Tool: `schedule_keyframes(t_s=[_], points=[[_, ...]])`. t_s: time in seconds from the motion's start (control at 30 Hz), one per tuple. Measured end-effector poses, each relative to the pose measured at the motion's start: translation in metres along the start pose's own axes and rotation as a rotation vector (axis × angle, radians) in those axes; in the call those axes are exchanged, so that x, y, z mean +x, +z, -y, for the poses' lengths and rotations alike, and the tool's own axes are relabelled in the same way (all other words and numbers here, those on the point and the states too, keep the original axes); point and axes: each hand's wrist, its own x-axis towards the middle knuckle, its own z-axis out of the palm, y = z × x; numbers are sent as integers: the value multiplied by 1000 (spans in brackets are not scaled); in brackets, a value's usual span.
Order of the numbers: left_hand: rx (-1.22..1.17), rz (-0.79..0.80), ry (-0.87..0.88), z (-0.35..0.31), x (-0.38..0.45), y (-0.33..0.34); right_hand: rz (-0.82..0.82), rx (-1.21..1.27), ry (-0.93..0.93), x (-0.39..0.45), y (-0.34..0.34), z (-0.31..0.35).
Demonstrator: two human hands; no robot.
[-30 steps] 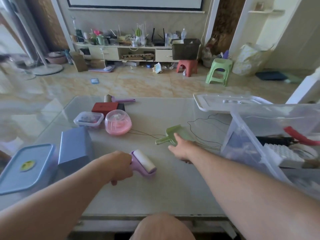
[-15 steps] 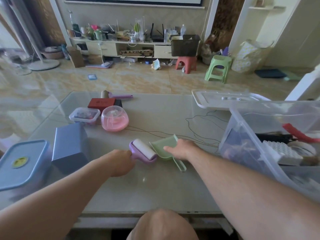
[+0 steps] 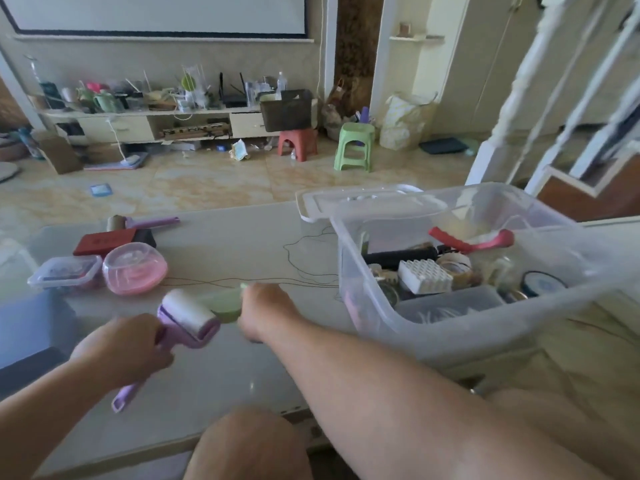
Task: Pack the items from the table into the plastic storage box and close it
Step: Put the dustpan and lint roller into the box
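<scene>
The clear plastic storage box (image 3: pixel 450 327) sits open at the table's (image 3: pixel 242 251) three o'clock side, already part full, its lid (image 3: pixel 363 202) lying flat just behind it at about one o'clock, probably parked there to keep the mouth free for loading. At the centre, the left hand (image 3: pixel 128 344) is clenched around the handle of a purple lint roller (image 3: pixel 188 318), roller end tilted up and toward the box. The right hand (image 3: pixel 263 311) grips a pale green scoop (image 3: pixel 221 303) just beside the roller; both look lifted, as if to go in together. Farther out at ten o'clock wait a pink dome container (image 3: pixel 135 268), a small clear tub (image 3: pixel 65 275), a red box (image 3: pixel 104 242) and a second roller (image 3: pixel 142 223). A blue box (image 3: pixel 31 323) sits at nine.
</scene>
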Motion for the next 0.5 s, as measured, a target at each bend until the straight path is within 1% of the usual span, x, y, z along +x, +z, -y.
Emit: schedule_keyframes(t_s=[0.03,0.1,0.17,0.27,0.3,0.37,0.43,0.5], points=[[-63,-61,-4,2,-1,-14,-75,26,-45,-4,-23,5],[-250,-233,38,-2,-7,-49,-233,72,-141,-14,-78,7],[-380,-388,59,-24,-14,-91,-370,134,-222,-29,-136,-5],[-483,-457,145,-87,-18,-151,-491,181,-287,-59,-210,-56],[-530,-473,187,-115,-19,-168,-505,168,-264,-70,-229,-80],[-533,-481,305,-171,-19,-191,-519,126,-152,-93,-257,-134],[-488,-426,425,-231,-15,-204,-492,93,-11,-111,-271,-190],[-430,-382,529,-285,-8,-209,-432,34,134,-121,-270,-237]])
